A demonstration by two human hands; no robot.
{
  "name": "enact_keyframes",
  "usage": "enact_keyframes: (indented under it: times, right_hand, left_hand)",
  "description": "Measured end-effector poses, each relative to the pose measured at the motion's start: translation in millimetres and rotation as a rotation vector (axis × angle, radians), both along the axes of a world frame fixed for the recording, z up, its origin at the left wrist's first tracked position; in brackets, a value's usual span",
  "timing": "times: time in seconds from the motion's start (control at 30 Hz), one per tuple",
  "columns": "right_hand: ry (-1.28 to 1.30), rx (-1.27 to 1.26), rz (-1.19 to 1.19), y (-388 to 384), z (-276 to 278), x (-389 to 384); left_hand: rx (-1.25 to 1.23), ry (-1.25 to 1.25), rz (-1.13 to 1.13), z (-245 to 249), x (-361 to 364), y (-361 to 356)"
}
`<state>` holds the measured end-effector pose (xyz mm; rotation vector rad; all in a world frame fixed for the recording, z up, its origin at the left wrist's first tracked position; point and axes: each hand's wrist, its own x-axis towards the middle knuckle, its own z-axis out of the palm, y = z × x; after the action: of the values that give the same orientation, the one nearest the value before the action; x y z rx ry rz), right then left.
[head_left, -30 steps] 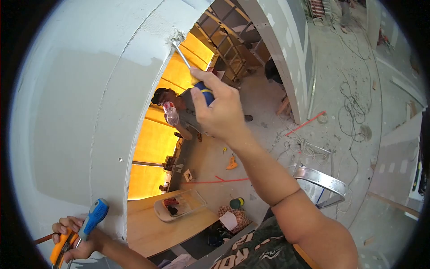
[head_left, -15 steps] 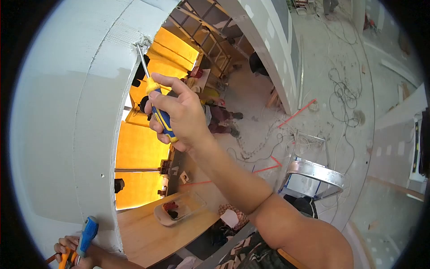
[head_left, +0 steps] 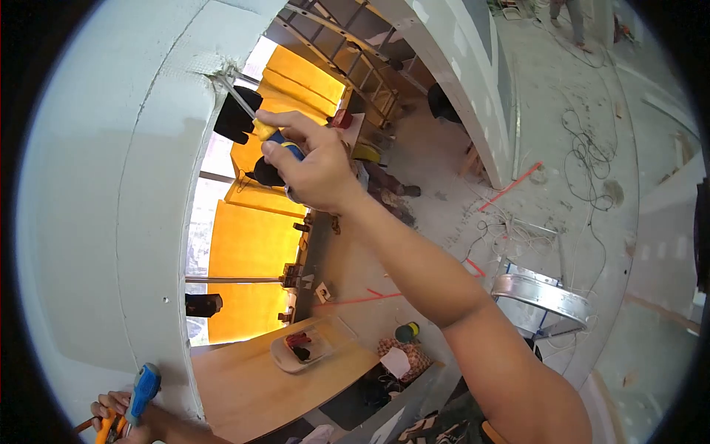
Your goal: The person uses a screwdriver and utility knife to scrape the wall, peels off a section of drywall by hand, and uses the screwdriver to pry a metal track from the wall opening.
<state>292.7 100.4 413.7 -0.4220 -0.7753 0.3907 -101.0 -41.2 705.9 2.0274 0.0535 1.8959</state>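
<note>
My right hand [head_left: 314,159] grips a screwdriver [head_left: 264,127] by its yellow and blue handle. The metal shaft points up and left, and its tip meets a rough, broken patch [head_left: 222,74] at the edge of the white plasterboard [head_left: 81,244]. Low at the left, my left hand [head_left: 115,407] is closed around an orange-handled tool [head_left: 109,428], whose kind I cannot make out. A blue-handled tool [head_left: 145,388], probably a screwdriver, stands up at the same hand. The lower part of that hand is cut off by the frame.
Below lies a wooden board [head_left: 259,392] with a clear plastic tub [head_left: 296,351] on it. A ladder [head_left: 355,44] leans beyond the panel edge. Cables [head_left: 588,170] and a curved metal piece [head_left: 543,292] are on the floor. A person [head_left: 569,18] stands far off.
The view has shifted slightly, so the floor items sit further right. My right hand has turned, tilting the screwdriver shaft more sideways at the broken patch. My left hand keeps its hold.
</note>
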Motion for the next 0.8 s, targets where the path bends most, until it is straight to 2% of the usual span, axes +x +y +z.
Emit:
enact_keyframes:
  times: [0.03,0.07,0.13,0.17,0.2,0.27,0.33,0.4,0.43,0.47,0.53,0.6,0.73,0.8]
  right_hand:
    - [0.171,0.090,0.456,0,0,7]
    - [0.170,0.101,0.462,-3,0,11]
    - [0.376,0.177,0.866,-16,3,19]
    - [0.449,0.204,0.983,-18,4,22]
    - [0.451,0.213,0.983,-19,4,29]
    - [0.408,0.184,1.047,-25,1,48]
    - [0.335,0.106,0.987,-43,12,63]
    - [-0.209,-0.227,0.006,-61,27,63]
    - [-0.296,-0.180,-0.235,-55,22,57]
    - [-0.299,-0.174,-0.232,-41,14,43]
    - [-0.247,-0.047,-0.577,-3,-3,7]
    - [-0.218,-0.040,-0.537,10,-5,-7]
    - [-0.176,-0.009,-0.528,0,13,0]
    - [-0.070,-0.122,-0.246,-29,39,8]
  left_hand:
    - [0.024,-0.012,0.066,-2,6,-2]
    - [0.047,-0.024,0.134,-3,11,-4]
    - [0.036,-0.055,0.116,-4,11,-4]
    - [0.014,-0.083,0.091,-3,12,-2]
    - [0.021,-0.077,0.088,-1,7,-1]
    - [-0.023,0.058,-0.004,4,-6,-2]
    - [-0.002,0.052,0.015,5,-6,-2]
    - [0.019,0.047,0.040,3,-3,-3]
    - [0.016,0.036,0.036,-1,5,-4]
    - [0.014,0.023,0.029,-6,14,-5]
    - [0.028,-0.035,0.029,-16,33,-5]
    - [0.044,-0.086,0.018,-13,29,-5]
    - [0.004,-0.008,0.022,-13,10,-5]
    - [0.006,0.011,0.057,-13,12,-6]
